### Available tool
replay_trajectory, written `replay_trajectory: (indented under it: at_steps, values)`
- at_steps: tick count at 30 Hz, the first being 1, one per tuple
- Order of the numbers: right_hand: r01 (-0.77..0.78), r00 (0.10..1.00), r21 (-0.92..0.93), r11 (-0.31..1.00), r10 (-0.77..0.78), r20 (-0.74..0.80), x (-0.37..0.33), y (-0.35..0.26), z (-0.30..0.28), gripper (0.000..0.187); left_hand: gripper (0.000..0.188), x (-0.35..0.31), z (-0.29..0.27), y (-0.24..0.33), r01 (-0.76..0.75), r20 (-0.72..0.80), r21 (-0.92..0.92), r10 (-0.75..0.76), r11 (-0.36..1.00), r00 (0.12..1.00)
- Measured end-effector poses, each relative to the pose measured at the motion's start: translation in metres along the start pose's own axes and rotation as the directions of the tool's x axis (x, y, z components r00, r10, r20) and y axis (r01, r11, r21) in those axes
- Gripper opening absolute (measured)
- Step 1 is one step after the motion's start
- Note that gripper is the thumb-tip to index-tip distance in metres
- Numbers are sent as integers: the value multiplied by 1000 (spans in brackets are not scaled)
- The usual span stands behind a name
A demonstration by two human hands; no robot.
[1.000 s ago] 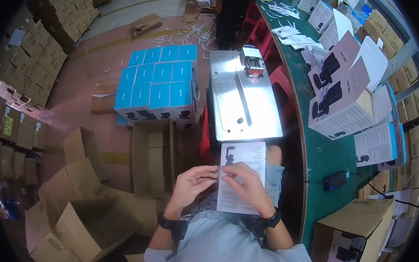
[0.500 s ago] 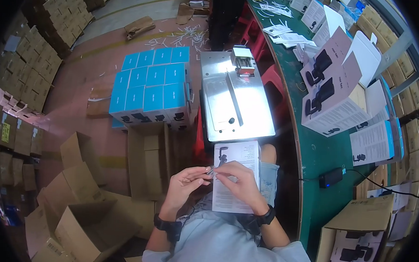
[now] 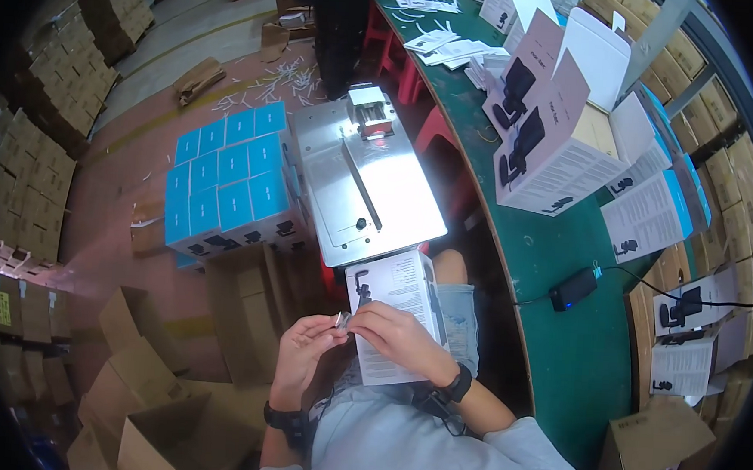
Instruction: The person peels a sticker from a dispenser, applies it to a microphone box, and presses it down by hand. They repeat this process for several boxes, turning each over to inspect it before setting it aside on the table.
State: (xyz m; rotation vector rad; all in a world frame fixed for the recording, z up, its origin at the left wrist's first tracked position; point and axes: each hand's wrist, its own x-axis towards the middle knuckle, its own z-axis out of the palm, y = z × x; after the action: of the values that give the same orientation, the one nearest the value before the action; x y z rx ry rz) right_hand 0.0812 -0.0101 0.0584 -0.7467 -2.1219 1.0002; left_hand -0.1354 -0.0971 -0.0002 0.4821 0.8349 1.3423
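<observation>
My left hand [image 3: 302, 356] and my right hand [image 3: 394, 336] meet over the lap, fingertips pinched together. Between them is a small pale, shiny piece [image 3: 342, 320], too small to name. Under my right hand a white printed carton [image 3: 399, 293] rests on my lap, a black device pictured on it. Just beyond the carton stands a silver flat-topped machine [image 3: 400, 198] with a long slot and a black knob.
Blue-topped cartons [image 3: 234, 164] are stacked left of the machine. Open brown boxes [image 3: 170, 433] lie at the lower left. On the right, a green table [image 3: 527, 244] holds open white cartons [image 3: 562, 164], papers and a black adapter [image 3: 573, 289]. A person [image 3: 327, 25] stands beyond the machine.
The view has swung right, so the scene sits further left. Both hands stay together over the carton, and the small piece shows more plainly between the fingertips.
</observation>
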Motion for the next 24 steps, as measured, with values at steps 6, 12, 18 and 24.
replay_trajectory:
  at_steps: [6, 12, 18, 24]
  values:
    - [-71, 994, 166, 984, 84, -69, -1, -6, 0, 12, 25, 4, -10, 2, -61, -208, 468, 177, 882, 962]
    - [-174, 983, 60, 983, 170, 70, 3, -4, 8, 13, 23, 6, -18, -15, 82, -238, 544, 59, 835, 970]
    - [-177, 981, 28, 984, 174, 88, 6, 7, 25, 12, 27, 13, -28, -61, 240, -134, 637, -201, 732, 970]
    - [-168, 985, 81, 983, 165, 42, 0, 16, 32, 12, 33, 2, -11, -50, -58, -83, 373, 96, 926, 992]
